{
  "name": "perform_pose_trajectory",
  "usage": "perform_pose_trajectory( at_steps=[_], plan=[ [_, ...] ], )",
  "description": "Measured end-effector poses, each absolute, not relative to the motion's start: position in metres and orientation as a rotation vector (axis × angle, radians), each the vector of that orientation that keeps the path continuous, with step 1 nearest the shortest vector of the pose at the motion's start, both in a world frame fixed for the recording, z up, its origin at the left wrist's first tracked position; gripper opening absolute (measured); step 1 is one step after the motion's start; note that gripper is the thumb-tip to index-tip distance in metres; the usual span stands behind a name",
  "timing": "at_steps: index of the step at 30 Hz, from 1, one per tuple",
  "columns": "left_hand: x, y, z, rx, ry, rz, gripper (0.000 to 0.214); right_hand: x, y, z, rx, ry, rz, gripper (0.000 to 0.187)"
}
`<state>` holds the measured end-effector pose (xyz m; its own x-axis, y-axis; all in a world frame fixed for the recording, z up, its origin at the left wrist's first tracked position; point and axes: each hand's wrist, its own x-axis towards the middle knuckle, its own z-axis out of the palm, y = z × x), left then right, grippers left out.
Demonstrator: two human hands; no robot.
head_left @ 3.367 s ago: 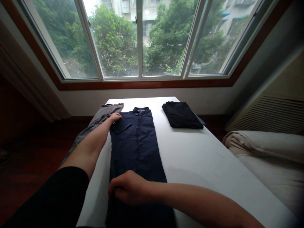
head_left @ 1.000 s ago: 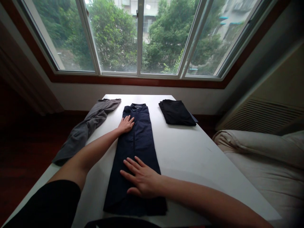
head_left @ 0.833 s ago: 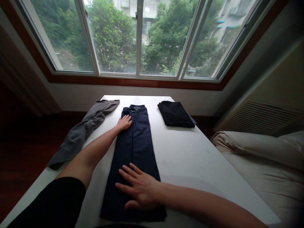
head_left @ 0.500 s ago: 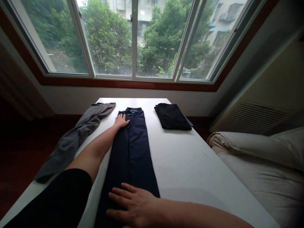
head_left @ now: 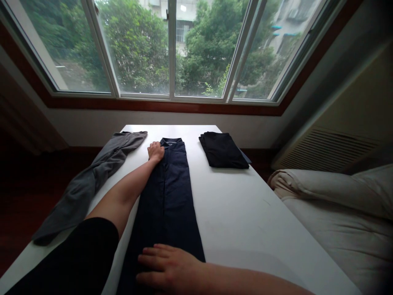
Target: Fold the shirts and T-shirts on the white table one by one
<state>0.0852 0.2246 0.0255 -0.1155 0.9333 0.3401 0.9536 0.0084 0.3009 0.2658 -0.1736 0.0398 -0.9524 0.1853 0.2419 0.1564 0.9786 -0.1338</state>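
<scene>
A pair of navy trousers point(head_left: 175, 196) lies lengthwise along the white table, its waistband at the far end. At the upper left edge, just below the waistband, my left hand point(head_left: 156, 151) is closed with curled fingers on the cloth. Close to me, my right hand point(head_left: 172, 266) rests palm down on the lower part of the trousers, its fingers stretched out and holding nothing. The lowest part of the trousers runs out of view at the bottom.
Grey trousers point(head_left: 104, 168) lie along the table's left edge. A folded black garment point(head_left: 224, 150) sits at the far right of the white table point(head_left: 233, 213), with a bluish one showing beneath. Beyond the right edge stands a beige padded seat point(head_left: 337, 217); windows point(head_left: 172, 53) are ahead.
My left hand has gone from lying spread on the trousers to curled fingers at their left edge. The right hand stays flat, slightly lower in view.
</scene>
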Motion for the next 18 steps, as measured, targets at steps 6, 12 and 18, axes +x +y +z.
perform_pose_trajectory(
  at_steps=[6,12,18],
  plan=[
    [0.091,0.233,0.020,-2.394,-2.120,-0.602,0.031,0.264,-0.175,0.042,-0.272,-2.865,0.282,0.047],
    [0.077,0.242,0.019,-2.429,-2.116,-0.572,0.044,0.271,-0.171,0.068,-0.361,-2.815,0.450,0.046],
    [0.062,0.245,0.016,-2.487,-2.098,-0.482,0.044,0.277,-0.165,0.076,-0.450,-2.840,0.481,0.042]
  ],
)
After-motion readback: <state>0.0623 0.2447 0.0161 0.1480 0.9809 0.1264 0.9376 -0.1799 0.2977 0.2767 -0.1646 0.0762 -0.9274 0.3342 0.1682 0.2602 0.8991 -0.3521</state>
